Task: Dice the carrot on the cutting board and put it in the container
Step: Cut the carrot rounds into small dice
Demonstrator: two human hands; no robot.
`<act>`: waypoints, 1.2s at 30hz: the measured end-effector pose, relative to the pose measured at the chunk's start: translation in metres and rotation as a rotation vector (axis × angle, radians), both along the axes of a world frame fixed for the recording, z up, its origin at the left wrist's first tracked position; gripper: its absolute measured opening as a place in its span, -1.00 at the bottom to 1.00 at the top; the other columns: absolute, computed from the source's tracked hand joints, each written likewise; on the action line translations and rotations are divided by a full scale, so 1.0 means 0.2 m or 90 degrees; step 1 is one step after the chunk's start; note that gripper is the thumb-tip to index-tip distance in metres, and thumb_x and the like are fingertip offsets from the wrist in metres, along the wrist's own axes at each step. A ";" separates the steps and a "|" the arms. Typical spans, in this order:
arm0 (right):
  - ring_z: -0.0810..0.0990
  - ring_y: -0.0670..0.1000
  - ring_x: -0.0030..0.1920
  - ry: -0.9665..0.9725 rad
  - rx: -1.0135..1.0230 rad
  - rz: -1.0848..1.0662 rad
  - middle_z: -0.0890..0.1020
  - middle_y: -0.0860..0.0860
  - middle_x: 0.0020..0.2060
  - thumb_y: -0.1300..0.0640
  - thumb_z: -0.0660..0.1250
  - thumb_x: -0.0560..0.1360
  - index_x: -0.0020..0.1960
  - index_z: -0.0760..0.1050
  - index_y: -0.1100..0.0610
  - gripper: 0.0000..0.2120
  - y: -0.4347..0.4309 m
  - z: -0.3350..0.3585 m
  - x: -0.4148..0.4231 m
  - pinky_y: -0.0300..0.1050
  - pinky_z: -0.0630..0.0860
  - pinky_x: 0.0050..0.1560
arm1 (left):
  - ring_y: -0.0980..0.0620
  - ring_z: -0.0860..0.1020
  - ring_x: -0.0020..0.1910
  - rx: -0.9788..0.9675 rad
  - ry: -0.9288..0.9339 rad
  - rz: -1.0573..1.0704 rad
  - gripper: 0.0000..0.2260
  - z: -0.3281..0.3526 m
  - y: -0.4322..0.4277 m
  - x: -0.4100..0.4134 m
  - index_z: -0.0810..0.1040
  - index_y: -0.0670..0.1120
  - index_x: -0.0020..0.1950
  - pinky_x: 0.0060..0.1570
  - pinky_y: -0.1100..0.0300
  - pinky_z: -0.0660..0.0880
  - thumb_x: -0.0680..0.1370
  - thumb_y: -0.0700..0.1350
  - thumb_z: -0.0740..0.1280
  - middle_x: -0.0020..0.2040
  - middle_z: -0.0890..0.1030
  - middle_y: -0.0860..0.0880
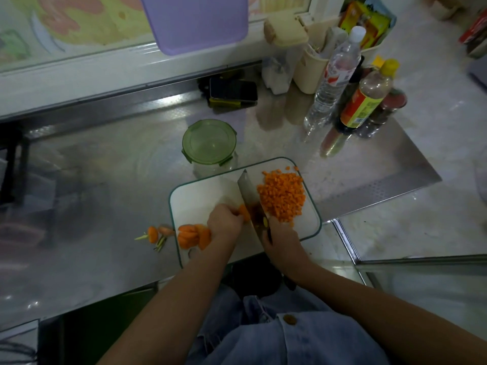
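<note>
Closest to you is your blue denim garment (290,338) with its brown button, and both bare forearms reach forward from it over the steel counter (105,180).

Your left hand (224,222) is on the white cutting board (200,196), fingers curled down over a carrot piece (244,212), pinning it to the board just beside the blade. Your right hand (282,239) is wrapped round the handle of the knife (249,196). The broad blade stands on edge across the middle of the board, its tip pointing away from you, and it touches the end of the held carrot piece.

To the right of the blade a heap of diced carrot (282,196) fills the far right part of the board, with a few cubes scattered towards the corner. At the board's near left edge, beside your left wrist, sit several uncut carrot chunks (193,235). Just off that edge, on the counter, lie the trimmed carrot tops (154,234) with their green stems.

The container (209,143) stands on the counter just beyond the board's far edge, clear-walled and with its green lid clipped on.

Further back a dark phone (233,89) lies near the window ledge. To the right stand a clear water bottle (334,77), a yellow-capped sauce bottle (366,101) and a cream holder (311,69). A purple board (195,22) leans against the window.
</note>
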State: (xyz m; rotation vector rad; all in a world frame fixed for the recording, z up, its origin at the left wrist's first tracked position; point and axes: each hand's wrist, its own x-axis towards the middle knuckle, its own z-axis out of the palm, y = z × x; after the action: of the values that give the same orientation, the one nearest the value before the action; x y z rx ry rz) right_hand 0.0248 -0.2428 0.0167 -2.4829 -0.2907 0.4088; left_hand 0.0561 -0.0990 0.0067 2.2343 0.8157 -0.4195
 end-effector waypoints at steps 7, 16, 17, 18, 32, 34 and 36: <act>0.47 0.17 -0.23 -0.006 -0.029 0.000 0.48 0.16 -0.25 0.22 0.18 0.55 -0.10 0.34 0.17 -0.94 -0.02 0.00 0.01 -0.02 0.29 -0.28 | -0.12 0.63 -0.13 -0.013 -0.025 0.047 -0.83 -0.04 -0.01 -0.03 0.69 -0.11 -0.14 -0.11 0.06 0.56 0.45 -0.03 0.37 -0.19 0.68 -0.13; 0.45 0.14 -0.26 0.021 -0.026 0.029 0.39 0.06 -0.30 0.21 0.21 0.51 -0.11 0.27 0.12 -0.90 -0.01 0.05 0.03 0.06 0.38 -0.28 | -0.10 0.63 -0.19 -0.042 -0.005 0.099 -0.84 -0.05 -0.01 -0.01 0.70 -0.14 -0.22 -0.18 0.09 0.57 0.44 -0.07 0.41 -0.24 0.68 -0.14; 0.45 0.14 -0.28 0.011 -0.022 0.026 0.40 0.06 -0.31 0.22 0.20 0.50 -0.10 0.28 0.12 -0.91 -0.02 0.05 0.04 0.07 0.38 -0.29 | -0.10 0.63 -0.20 -0.048 -0.004 0.106 -0.84 -0.05 0.00 -0.01 0.70 -0.14 -0.22 -0.17 0.09 0.58 0.43 -0.06 0.42 -0.24 0.68 -0.13; 0.45 0.14 -0.28 0.002 -0.017 0.024 0.40 0.06 -0.31 0.21 0.20 0.50 -0.08 0.30 0.13 -0.93 -0.01 0.06 0.05 0.08 0.38 -0.29 | -0.10 0.63 -0.20 -0.053 -0.002 0.112 -0.84 -0.05 0.00 -0.01 0.71 -0.13 -0.21 -0.17 0.09 0.58 0.42 -0.05 0.43 -0.24 0.68 -0.13; 0.49 0.14 -0.24 0.084 -0.075 0.065 0.40 0.04 -0.30 0.24 0.17 0.51 0.04 0.27 0.14 -0.87 0.02 0.07 0.00 0.02 0.43 -0.25 | -0.11 0.64 -0.17 -0.070 0.000 0.161 -0.84 -0.06 0.01 0.01 0.71 -0.13 -0.16 -0.13 0.05 0.61 0.37 -0.05 0.48 -0.20 0.68 -0.15; 0.50 0.14 -0.22 0.097 -0.069 0.068 0.43 0.06 -0.27 0.24 0.17 0.51 0.08 0.26 0.13 -0.83 0.03 0.06 -0.01 0.03 0.44 -0.24 | -0.10 0.64 -0.17 -0.071 0.013 0.155 -0.82 -0.06 0.01 0.01 0.70 -0.12 -0.16 -0.16 0.11 0.59 0.37 -0.01 0.47 -0.20 0.68 -0.13; 0.53 0.18 -0.16 0.100 -0.090 0.076 0.50 0.14 -0.18 0.23 0.16 0.53 0.17 0.26 0.15 -0.77 0.05 0.04 -0.01 -0.01 0.41 -0.25 | -0.09 0.64 -0.16 -0.067 0.021 0.156 -0.77 -0.06 0.01 0.02 0.69 -0.11 -0.16 -0.21 0.16 0.54 0.38 0.04 0.46 -0.20 0.68 -0.12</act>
State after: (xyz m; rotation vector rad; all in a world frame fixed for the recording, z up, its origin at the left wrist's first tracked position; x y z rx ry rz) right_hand 0.0222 -0.2323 0.0256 -2.5590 -0.3567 0.6922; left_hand 0.0593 -0.0978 -0.0058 2.0056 1.0456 -0.3740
